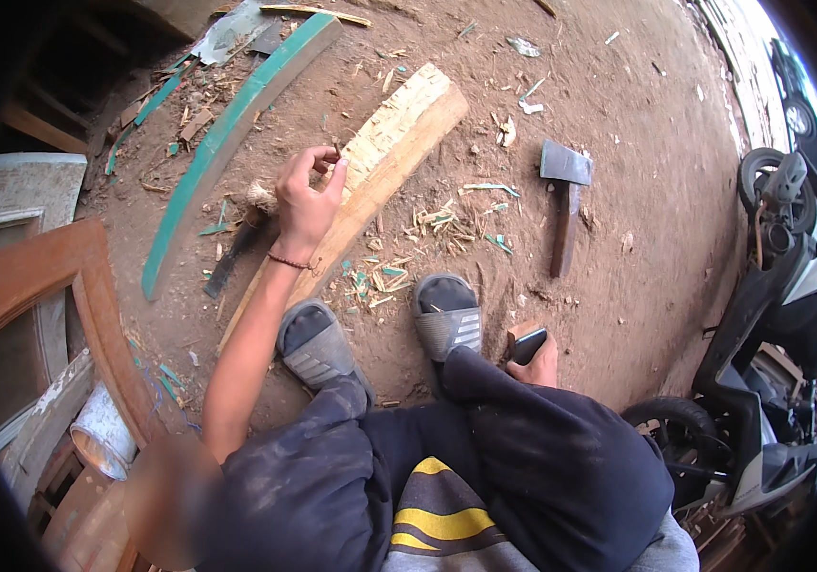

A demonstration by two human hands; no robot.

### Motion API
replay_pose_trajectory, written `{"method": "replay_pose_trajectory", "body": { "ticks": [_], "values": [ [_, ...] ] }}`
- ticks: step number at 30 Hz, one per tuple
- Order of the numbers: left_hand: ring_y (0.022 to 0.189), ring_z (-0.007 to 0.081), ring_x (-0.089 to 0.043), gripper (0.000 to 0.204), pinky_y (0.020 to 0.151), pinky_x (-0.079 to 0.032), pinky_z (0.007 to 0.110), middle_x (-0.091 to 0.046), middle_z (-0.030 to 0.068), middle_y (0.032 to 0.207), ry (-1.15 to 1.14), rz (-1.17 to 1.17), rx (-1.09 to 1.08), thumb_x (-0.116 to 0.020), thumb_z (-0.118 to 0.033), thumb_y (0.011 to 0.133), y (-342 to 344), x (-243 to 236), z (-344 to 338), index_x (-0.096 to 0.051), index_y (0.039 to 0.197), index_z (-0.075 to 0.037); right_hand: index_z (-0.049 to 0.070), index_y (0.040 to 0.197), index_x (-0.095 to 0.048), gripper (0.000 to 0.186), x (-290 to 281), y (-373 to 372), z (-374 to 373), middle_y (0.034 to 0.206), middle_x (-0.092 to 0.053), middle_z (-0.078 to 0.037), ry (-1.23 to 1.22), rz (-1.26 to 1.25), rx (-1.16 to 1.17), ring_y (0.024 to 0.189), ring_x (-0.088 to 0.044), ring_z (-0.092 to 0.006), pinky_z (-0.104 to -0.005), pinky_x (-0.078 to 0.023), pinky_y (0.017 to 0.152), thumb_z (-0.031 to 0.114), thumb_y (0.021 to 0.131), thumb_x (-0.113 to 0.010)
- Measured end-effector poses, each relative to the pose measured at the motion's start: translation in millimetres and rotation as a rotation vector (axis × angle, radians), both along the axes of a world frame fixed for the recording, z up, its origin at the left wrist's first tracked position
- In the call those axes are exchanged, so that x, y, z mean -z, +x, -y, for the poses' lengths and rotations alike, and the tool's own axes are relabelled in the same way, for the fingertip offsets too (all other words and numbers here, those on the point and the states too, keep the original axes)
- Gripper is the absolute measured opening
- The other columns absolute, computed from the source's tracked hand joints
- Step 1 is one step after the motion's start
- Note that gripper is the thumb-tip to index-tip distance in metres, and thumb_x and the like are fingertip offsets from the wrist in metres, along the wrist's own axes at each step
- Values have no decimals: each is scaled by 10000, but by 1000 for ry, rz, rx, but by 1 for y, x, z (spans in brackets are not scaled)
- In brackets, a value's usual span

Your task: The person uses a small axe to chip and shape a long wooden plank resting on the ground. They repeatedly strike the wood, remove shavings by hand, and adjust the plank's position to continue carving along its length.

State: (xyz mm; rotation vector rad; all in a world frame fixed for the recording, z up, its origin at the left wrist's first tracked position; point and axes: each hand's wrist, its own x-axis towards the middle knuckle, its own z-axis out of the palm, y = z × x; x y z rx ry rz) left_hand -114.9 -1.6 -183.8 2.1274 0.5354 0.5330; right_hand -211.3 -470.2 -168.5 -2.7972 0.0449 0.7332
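My left hand (309, 202) is over a thick wooden beam (399, 157), thumb and forefinger pinched on a small thin brown piece (338, 151). The beam lies slantwise on the dirt, its upper face pale and rough-hewn. Partly hidden behind my left wrist is a tool with a dark flat blade (233, 255) and a light, rounded end. Low beside my right knee, my right hand (538, 366) grips a small black-topped block (527, 345) with a brown side; its kind is unclear. A hatchet (566, 170) with a brown handle lies on the ground to the right.
A curved green-painted timber (227, 133) lies left of the beam. Wood chips (442, 224) litter the dirt near my sandalled feet (446, 310). Wooden frames (93, 257) and a white bucket (105, 431) stand at left. A motorcycle (761, 334) is at the right.
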Motion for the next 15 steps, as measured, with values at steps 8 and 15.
{"method": "replay_pose_trajectory", "body": {
  "ticks": [8,15],
  "values": [
    [774,201,-631,145,771,-478,366,-682,59,832,-30,50,-29,-753,-109,801,7,12,-1,-670,912,-69,-56,1348,-333,921,-6,30,6,1245,-474,-267,-99,-14,-89,1202,-450,-430,-463,-378,1050,140,586,-811],
    [736,201,-629,159,728,-486,343,-677,64,843,-124,80,-79,-745,-83,796,0,9,5,-658,927,-60,-70,1381,-300,1001,-23,33,0,1288,-459,-252,-161,-126,-228,1233,-430,-406,-457,-353,1062,263,614,-850]
  ]
}}
